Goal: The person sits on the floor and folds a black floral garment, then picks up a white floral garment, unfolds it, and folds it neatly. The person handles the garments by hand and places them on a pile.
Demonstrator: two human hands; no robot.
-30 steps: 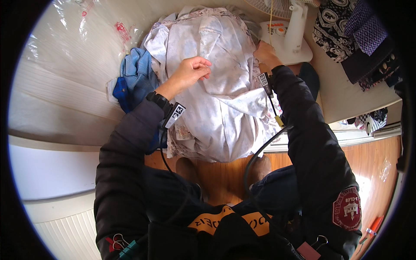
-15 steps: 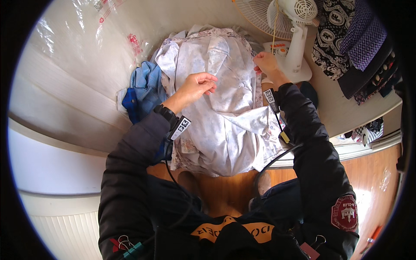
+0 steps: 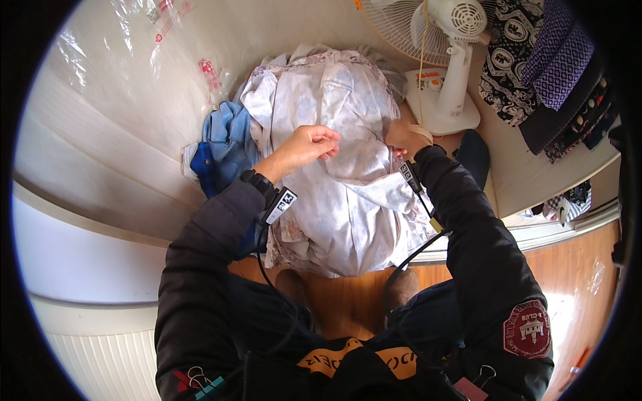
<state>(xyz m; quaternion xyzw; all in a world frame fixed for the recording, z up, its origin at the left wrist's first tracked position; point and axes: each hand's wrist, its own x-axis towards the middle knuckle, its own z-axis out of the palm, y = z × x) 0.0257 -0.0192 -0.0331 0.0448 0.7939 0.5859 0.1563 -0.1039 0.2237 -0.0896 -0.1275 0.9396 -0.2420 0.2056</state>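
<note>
A pale garment [image 3: 341, 200] with a faint floral pattern and patterned edging lies spread over a rounded heap in front of me. Above its middle is my left hand [image 3: 313, 144], fingers loosely bent with the thumb apart, and I see nothing in it. My right hand [image 3: 404, 138] is at the garment's right edge, its fingers curled together. What those fingers hold, if anything, is hidden by the hand. On the garment's lower right, a fold of cloth is turned out.
Blue denim clothing [image 3: 229, 130] is bunched at the heap's left. A white fan [image 3: 453, 93] stands at the far right, with a cord hanging by it. Patterned clothes [image 3: 545, 73] hang beyond it. Clear plastic wrap [image 3: 134, 40] covers the far-left surface. My shoes [image 3: 401, 291] are on the wood floor.
My right hand has come nearer to me along the garment's right edge. My left hand has shifted slightly nearer and to the right. The garment looks nearly the same.
</note>
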